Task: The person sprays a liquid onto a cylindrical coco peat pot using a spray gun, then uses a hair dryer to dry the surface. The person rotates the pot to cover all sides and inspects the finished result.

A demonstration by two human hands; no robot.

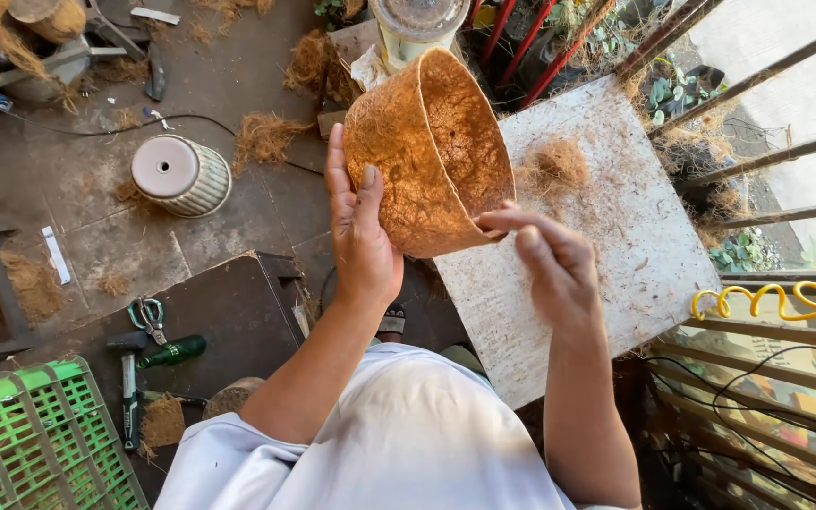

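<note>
A brown coir-fibre pot is held up in front of me, tilted so its mouth faces right. My left hand lies flat against its outer wall and supports it from the left. My right hand pinches the pot's lower rim with thumb and fingers. Beneath the pot is a pale square board with a small tuft of loose coir fibre on it.
An upturned ribbed white pot stands on the concrete floor at left. Scissors, a hammer and a green bottle lie on a dark slab. A green plastic crate sits bottom left. Metal railings run at right.
</note>
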